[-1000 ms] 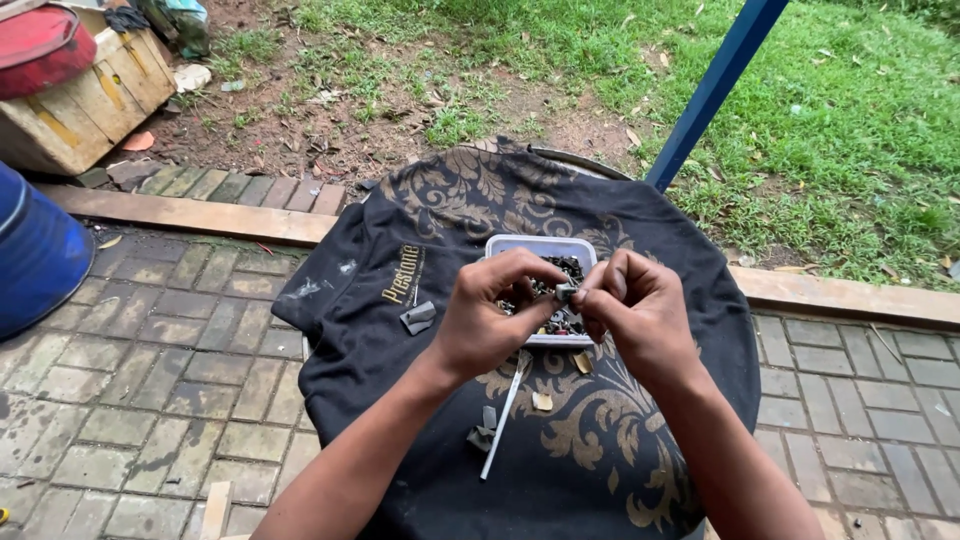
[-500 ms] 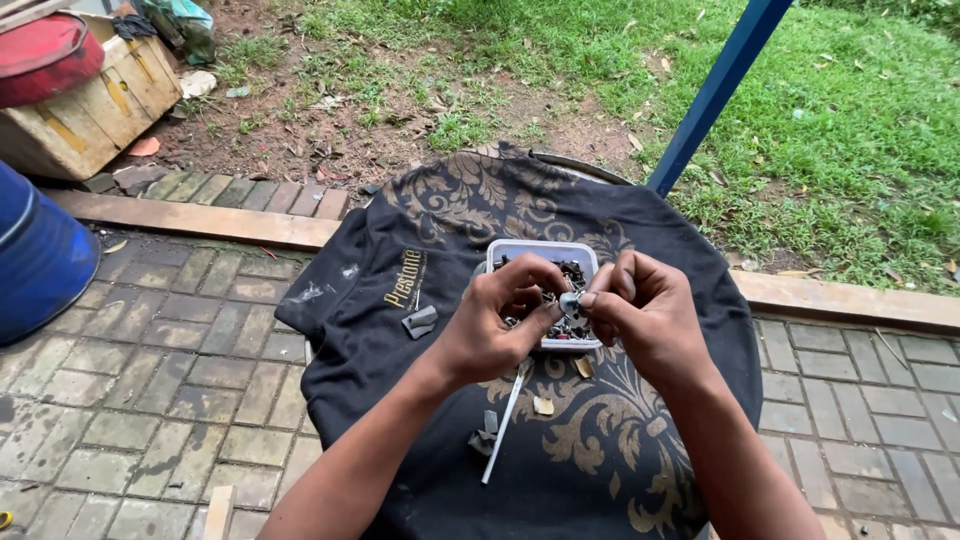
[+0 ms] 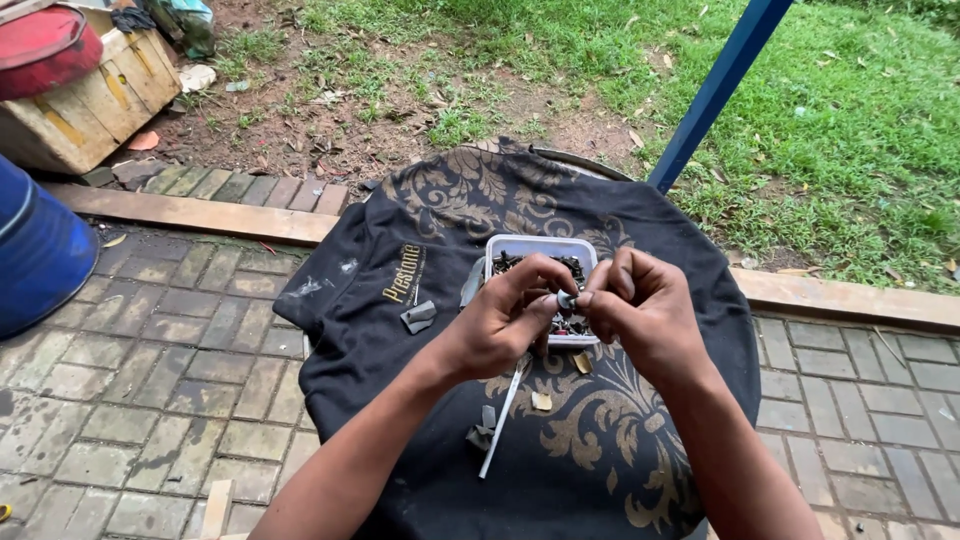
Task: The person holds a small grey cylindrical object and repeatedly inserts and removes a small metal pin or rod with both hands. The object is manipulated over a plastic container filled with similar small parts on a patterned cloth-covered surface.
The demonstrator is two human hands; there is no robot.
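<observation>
My left hand (image 3: 505, 320) and my right hand (image 3: 640, 305) meet over a round table draped in a black cloth with gold ornament (image 3: 440, 200). Between the fingertips of both hands I pinch a small grey metal part (image 3: 566, 299). Right under the hands stands a white rectangular plastic tub (image 3: 530, 246) filled with several small dark parts. A thin white stick (image 3: 500, 420) lies on the cloth below my left hand. Small tan scraps (image 3: 541, 401) and dark bits (image 3: 480, 432) lie near it.
A grey flat piece (image 3: 418, 317) lies on the cloth at left. A blue pole (image 3: 715, 90) rises behind the table. A blue barrel (image 3: 35, 250) stands at left on the brick paving, a wooden crate (image 3: 90, 100) with a red lid behind it. Grass lies beyond.
Both hands stay together over the tub, shifting slightly while turning the small part between the fingertips. Nothing else on the cloth has moved.
</observation>
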